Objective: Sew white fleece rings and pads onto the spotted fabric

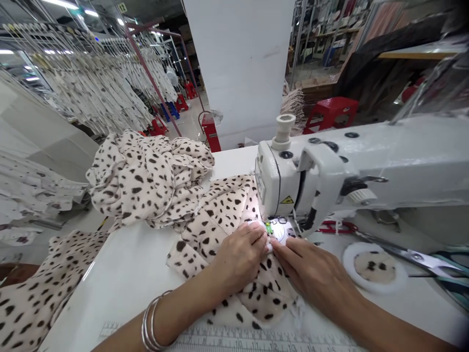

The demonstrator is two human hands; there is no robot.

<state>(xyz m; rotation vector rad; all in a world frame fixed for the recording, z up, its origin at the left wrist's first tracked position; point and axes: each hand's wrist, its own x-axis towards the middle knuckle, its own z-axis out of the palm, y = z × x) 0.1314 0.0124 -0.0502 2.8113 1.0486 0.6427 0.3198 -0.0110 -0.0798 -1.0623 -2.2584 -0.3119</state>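
A cream fleece fabric (222, 215) with dark spots lies under the head of a white sewing machine (326, 171). My left hand (240, 256) is closed on the fabric just left of the lit needle plate (283, 231), fingers curled over a pale edge. From the right, my right hand (315, 269) pinches the same edge, its fingertips close to the left ones. A small green part (269, 228) shows at the presser foot, just beyond my fingertips. The needle itself is hidden. Below my hands, a fold of the fabric hangs toward the table's front.
A heap of spotted fabric (142, 178) sits at the left, trailing off the white table (128, 264). Scissors (417, 256), a white ring (353, 274) around a spotted piece, and a red-handled tool (339, 226) lie right. A ruler scale (234, 338) runs along the front.
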